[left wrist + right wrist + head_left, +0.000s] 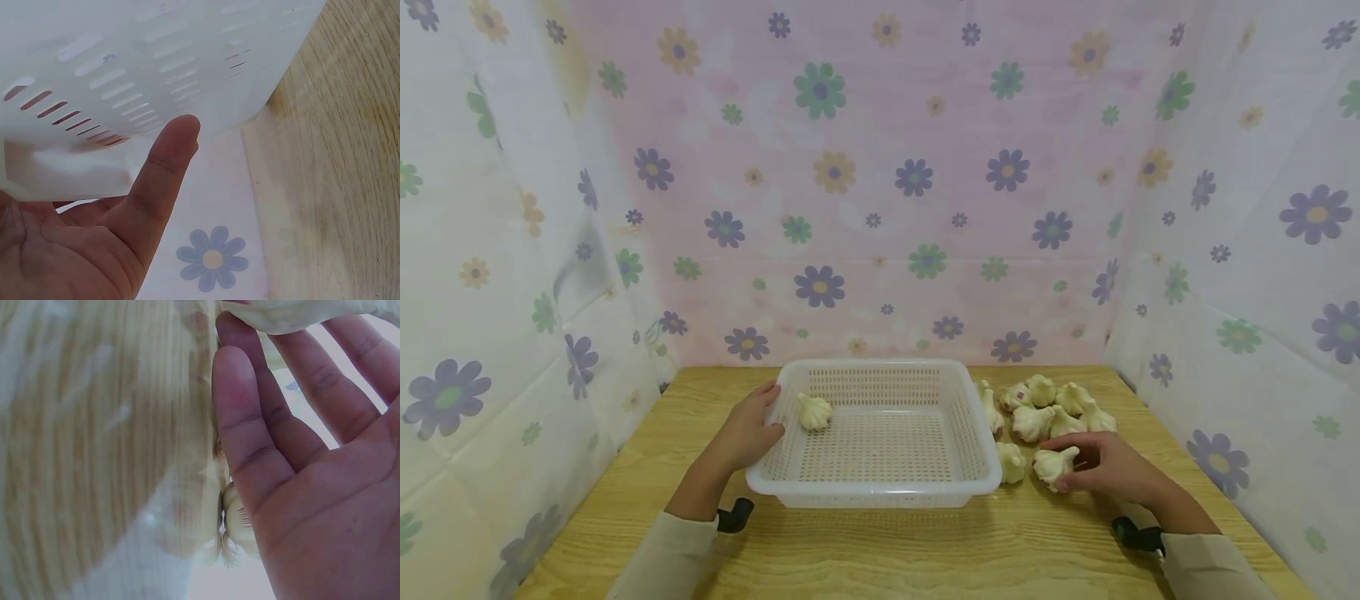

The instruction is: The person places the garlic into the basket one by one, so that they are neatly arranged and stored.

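A white plastic basket with slotted walls stands on the table. My left hand grips its left rim; in the left wrist view, one finger of that hand lies along the outer wall. One garlic bulb sits inside, near the left wall. Right of the basket, my right hand holds another garlic bulb between thumb and fingers, low over the table. The right wrist view shows the palm and part of this held bulb at the top edge.
Several more garlic bulbs are heaped behind the right hand, and a single bulb lies against the basket's right side. The wooden table is enclosed by flower-patterned cloth at the back and sides.
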{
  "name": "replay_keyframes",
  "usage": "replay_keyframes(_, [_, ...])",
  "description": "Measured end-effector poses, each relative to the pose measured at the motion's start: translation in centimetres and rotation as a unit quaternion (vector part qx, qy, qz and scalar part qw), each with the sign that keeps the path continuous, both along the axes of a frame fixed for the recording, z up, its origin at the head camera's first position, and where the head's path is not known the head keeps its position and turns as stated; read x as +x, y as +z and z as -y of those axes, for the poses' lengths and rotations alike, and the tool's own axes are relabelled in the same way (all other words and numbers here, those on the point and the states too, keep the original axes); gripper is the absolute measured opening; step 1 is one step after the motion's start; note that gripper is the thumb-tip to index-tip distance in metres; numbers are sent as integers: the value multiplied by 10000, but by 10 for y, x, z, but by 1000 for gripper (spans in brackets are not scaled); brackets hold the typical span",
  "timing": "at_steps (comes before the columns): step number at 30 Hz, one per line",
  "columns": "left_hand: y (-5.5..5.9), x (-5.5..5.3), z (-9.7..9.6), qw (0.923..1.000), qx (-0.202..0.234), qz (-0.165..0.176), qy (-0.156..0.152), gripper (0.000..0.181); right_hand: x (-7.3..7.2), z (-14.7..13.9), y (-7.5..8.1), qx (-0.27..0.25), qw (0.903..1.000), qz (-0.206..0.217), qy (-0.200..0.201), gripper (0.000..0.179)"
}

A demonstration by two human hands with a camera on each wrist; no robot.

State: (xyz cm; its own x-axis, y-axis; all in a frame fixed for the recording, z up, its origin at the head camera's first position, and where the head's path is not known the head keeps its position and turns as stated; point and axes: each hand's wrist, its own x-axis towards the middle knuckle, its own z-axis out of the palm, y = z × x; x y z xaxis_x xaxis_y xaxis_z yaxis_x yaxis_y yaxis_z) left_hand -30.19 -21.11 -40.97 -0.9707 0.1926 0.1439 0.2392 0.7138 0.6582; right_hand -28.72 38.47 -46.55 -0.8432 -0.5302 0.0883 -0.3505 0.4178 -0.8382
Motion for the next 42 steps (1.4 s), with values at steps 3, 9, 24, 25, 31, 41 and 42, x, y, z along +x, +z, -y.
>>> replay_keyframes(3, [0, 0, 0, 10000, 3, 20, 6, 72, 0, 0, 2, 75, 10000, -54, -27, 54])
replay_keyframes(9, [-1, 0, 0, 10000, 5, -15, -7, 72, 1, -2, 3, 38, 10000, -43, 47, 55])
replay_keyframes(24, [-2, -1, 1, 10000, 18, -81, -2, 71, 2, -1, 28, 89, 9982, -579, -100, 50])
replay_keyframes(25, [-3, -1, 1, 10000, 39, -71, -18, 72, 2, 0, 30, 107, 9982, -587, -107, 51])
replay_keyframes(31, [-5, 1, 1, 9999, 98, -88, -54, 72, 0, 8, 44, 273, 9973, -680, -92, 52])
replay_keyframes(41, [-2, 2, 1, 9999, 67, -137, -55, 72, -7, 23, 60, 477, 9946, -912, -130, 51])
replay_keyframes(42, [-2, 2, 1, 9998, 59, -147, -71, 71, -8, 24, 62, 458, 9946, -924, -129, 50])
